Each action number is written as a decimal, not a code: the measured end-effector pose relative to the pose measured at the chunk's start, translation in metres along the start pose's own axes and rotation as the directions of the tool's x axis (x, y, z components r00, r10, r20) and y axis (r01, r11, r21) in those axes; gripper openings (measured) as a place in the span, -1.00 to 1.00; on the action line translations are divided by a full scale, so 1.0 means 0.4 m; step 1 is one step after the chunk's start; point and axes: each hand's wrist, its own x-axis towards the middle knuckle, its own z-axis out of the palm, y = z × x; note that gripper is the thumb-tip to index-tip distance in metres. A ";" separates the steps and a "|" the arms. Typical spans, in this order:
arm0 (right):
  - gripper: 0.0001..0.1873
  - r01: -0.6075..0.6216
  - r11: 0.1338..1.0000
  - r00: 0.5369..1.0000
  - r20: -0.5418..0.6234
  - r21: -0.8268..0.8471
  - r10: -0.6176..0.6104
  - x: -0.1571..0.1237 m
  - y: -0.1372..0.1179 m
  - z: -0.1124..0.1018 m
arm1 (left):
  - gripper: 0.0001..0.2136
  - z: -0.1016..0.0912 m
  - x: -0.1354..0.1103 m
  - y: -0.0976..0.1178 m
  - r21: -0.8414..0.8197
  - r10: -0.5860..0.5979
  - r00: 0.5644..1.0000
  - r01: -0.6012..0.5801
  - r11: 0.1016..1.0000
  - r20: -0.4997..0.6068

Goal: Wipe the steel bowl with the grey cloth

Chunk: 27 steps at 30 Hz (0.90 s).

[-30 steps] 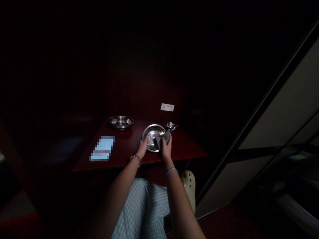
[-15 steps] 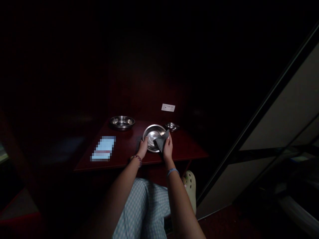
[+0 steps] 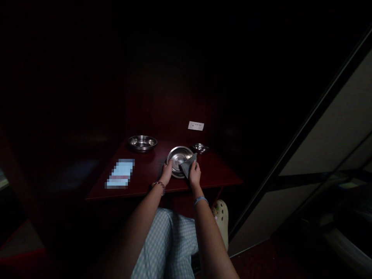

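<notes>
A round, shiny steel bowl is tilted toward me above the near part of the dark red table. My left hand grips its left rim, the thumb over the inner edge. In my right hand a grey cloth is pinched and lies against the bowl's right inner side. The cloth hides part of the rim there. Behind to the left stands a larger steel bowl, and a small steel dish sits just beyond the held bowl on the right.
A blurred light-blue rectangle lies at the table's left. On the wall behind is a white power socket. My checked trousers and a pale clog are below the table edge. A grey panel slants along the right.
My right hand has shifted slightly, its fingers more curled over the cloth, and the cloth's folds have changed. The left hand and the bowl are nearly where they were.
</notes>
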 end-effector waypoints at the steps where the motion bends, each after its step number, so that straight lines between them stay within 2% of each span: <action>1: -0.49 -0.005 1.000 1.000 0.008 -0.009 0.005 0.001 0.000 0.000 | -0.90 0.000 0.000 0.001 0.000 -0.007 1.000 0.007 1.000 -0.009; 9: -0.48 -0.089 0.996 0.993 0.080 -0.009 0.089 0.008 0.005 0.005 | -0.85 0.001 0.006 0.004 0.006 -0.009 0.998 0.009 1.000 -0.059; 14: -0.62 -0.057 0.995 0.993 0.105 0.082 0.048 0.006 0.010 0.002 | -0.87 0.002 0.003 0.009 -0.011 -0.015 0.998 0.015 1.000 -0.062; 19: -0.59 -0.068 0.995 0.984 0.167 0.072 0.056 0.005 0.018 0.007 | -0.85 0.002 0.005 0.008 0.001 -0.028 0.998 0.029 1.000 -0.062; 23: -0.63 -0.021 0.993 0.990 0.143 0.116 0.004 0.006 0.022 0.011 | -0.87 0.001 0.013 0.000 -0.001 -0.036 0.998 0.036 0.999 -0.053; 27: -0.68 -0.003 0.996 0.995 0.097 0.092 -0.006 0.002 0.017 0.008 | -0.87 0.000 0.018 -0.007 -0.016 -0.030 0.998 0.029 0.999 -0.057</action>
